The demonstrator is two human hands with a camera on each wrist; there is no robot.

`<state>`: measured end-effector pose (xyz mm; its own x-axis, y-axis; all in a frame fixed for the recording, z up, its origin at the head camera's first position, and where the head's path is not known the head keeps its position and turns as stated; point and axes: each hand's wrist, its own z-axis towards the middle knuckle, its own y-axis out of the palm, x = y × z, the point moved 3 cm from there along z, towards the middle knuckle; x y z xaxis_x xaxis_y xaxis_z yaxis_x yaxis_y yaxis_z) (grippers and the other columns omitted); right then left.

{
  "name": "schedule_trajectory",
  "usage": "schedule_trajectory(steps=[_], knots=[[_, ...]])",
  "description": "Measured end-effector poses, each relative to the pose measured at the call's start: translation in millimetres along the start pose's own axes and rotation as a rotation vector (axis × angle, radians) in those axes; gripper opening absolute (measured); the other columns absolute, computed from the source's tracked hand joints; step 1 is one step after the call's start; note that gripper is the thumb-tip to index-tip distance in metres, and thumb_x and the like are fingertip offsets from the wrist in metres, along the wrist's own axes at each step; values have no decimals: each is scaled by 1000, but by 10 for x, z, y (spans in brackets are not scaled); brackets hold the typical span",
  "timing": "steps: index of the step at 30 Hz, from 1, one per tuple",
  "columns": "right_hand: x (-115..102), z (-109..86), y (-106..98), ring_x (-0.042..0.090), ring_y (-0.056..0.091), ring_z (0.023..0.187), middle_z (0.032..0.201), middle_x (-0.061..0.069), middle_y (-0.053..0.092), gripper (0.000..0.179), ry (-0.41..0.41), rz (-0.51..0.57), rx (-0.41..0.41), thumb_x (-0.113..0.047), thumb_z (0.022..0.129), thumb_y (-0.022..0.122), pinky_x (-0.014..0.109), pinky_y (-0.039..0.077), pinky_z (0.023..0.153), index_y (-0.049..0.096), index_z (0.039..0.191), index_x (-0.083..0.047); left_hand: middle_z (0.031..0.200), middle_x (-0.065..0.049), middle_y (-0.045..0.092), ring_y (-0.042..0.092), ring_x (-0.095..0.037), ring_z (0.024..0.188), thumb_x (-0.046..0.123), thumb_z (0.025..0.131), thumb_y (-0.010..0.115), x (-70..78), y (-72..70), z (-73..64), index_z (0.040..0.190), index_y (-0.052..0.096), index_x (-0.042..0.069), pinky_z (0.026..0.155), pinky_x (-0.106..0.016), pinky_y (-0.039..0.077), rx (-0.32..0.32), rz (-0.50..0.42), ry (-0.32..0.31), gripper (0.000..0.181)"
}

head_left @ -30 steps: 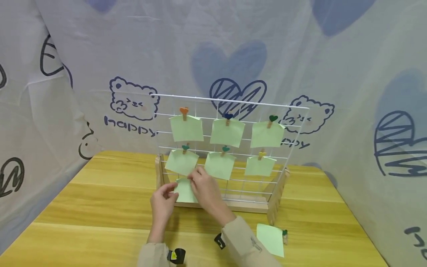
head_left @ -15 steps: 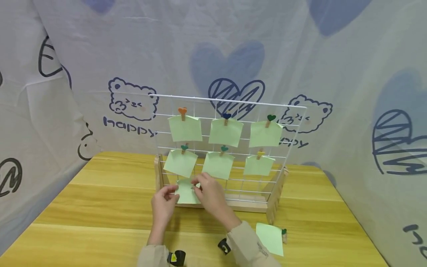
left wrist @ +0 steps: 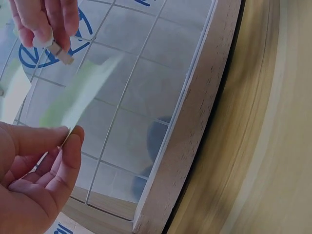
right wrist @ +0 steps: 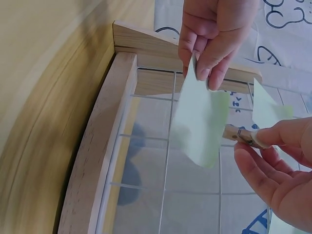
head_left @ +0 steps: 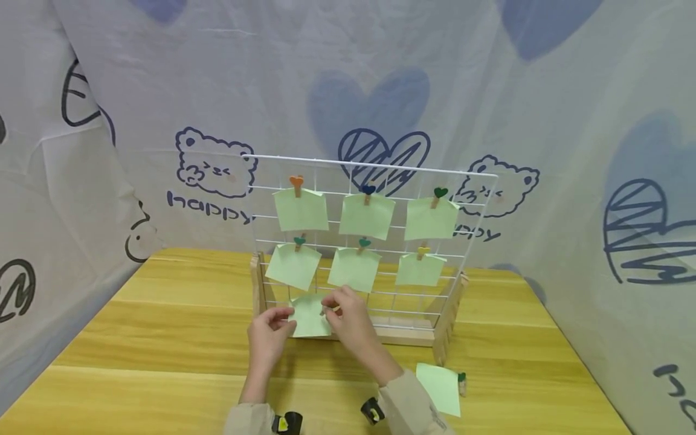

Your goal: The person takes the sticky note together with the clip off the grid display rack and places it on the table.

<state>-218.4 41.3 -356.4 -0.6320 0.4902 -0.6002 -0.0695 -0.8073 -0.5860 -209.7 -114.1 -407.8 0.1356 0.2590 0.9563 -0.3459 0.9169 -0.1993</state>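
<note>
Between thumb and fingertips, my left hand [head_left: 267,337] pinches a pale green paper note [head_left: 311,316] by its left edge. The note stands in front of the lower left part of a white wire grid [head_left: 399,304]. My right hand [head_left: 350,317] pinches a small wooden clothespin [right wrist: 243,136] close to the note's other side. In the right wrist view the clothespin's tip lies right at the note's edge. Both hands show in the left wrist view, the left hand [left wrist: 36,180] on the note and the right hand [left wrist: 46,19] with the clothespin [left wrist: 61,52] beyond it.
Several green notes hang in two rows on the grid by heart clips, such as an orange one [head_left: 296,182]. The grid stands in a wooden base [head_left: 402,335]. Another green note [head_left: 439,388] and a green-heart clothespin [head_left: 462,384] lie on the table [head_left: 163,338], front right.
My right hand has come away from the note's top edge, moving right and slightly down with the clothespin. The note has shifted a little right and down in my left hand.
</note>
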Motion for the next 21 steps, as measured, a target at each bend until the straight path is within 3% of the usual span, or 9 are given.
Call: schedule_trajectory(steps=[6, 13, 21], knots=[[48, -53, -68, 18, 58, 73, 82, 9, 57, 6, 0, 26, 31, 8, 79, 60, 19, 48, 61, 60, 84, 4, 83, -17, 64, 59, -20, 69, -8, 73, 64, -2, 10, -19, 86, 64, -8, 55, -19, 47, -29, -10, -1, 12], [151, -114, -142, 20, 58, 70, 80, 9, 58, 6, 36, 79, 73, 6, 78, 62, 21, 49, 59, 62, 83, 4, 88, -18, 62, 60, -26, 74, -11, 75, 61, 14, 16, -48, 87, 63, -8, 61, -19, 48, -47, -24, 20, 12], [228, -182, -244, 21, 58, 68, 78, 11, 60, 5, 57, 70, 107, 5, 78, 62, 21, 49, 58, 63, 82, 4, 90, -18, 59, 60, -29, 76, -12, 75, 61, 37, 54, -79, 88, 63, -9, 62, -20, 49, -69, -50, 36, 13]])
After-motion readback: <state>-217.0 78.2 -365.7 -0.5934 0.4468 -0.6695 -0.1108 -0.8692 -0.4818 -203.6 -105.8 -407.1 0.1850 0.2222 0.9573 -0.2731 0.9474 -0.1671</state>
